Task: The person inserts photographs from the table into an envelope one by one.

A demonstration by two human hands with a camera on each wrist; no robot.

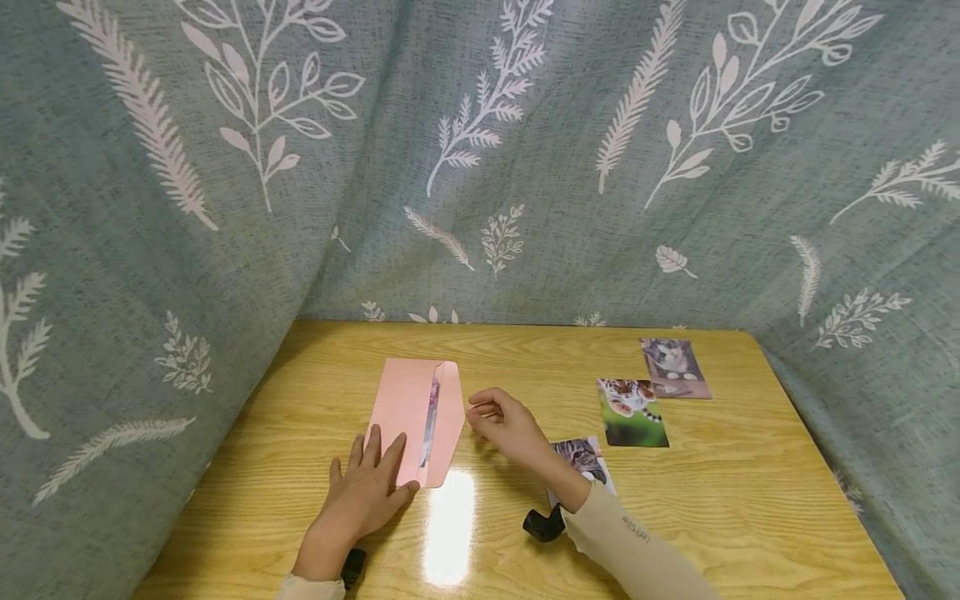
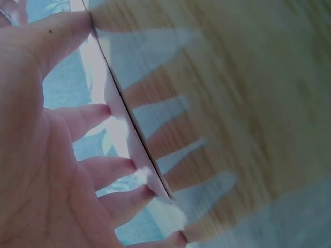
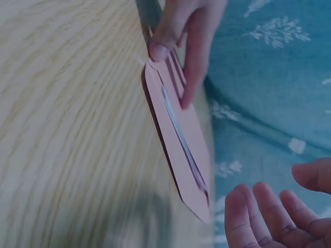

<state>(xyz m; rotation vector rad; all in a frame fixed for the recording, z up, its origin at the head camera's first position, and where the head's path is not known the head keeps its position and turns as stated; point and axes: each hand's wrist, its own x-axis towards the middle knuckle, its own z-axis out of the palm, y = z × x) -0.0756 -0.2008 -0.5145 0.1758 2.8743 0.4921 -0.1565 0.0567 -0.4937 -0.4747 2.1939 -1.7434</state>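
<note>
A pink envelope (image 1: 401, 392) lies on the table with its flap (image 1: 452, 417) folded out to the right. Through its slit shows a strip of a printed picture (image 1: 430, 425), most of which is hidden inside. My left hand (image 1: 366, 493) rests on the envelope's near left part with fingers spread and thumb by the near corner of the flap. Just right of the flap hovers my right hand (image 1: 513, 429), fingers loosely bent and holding nothing; the right wrist view shows its fingertips (image 3: 238, 206) apart from the envelope (image 3: 194, 124).
Partly under my right forearm lies a cat photo (image 1: 581, 454). A tiger cub photo (image 1: 633, 425) overlaps another cat photo (image 1: 675, 358) farther back right. Leaf-patterned green cloth (image 1: 465, 250) hangs behind and beside the wooden table (image 1: 510, 358).
</note>
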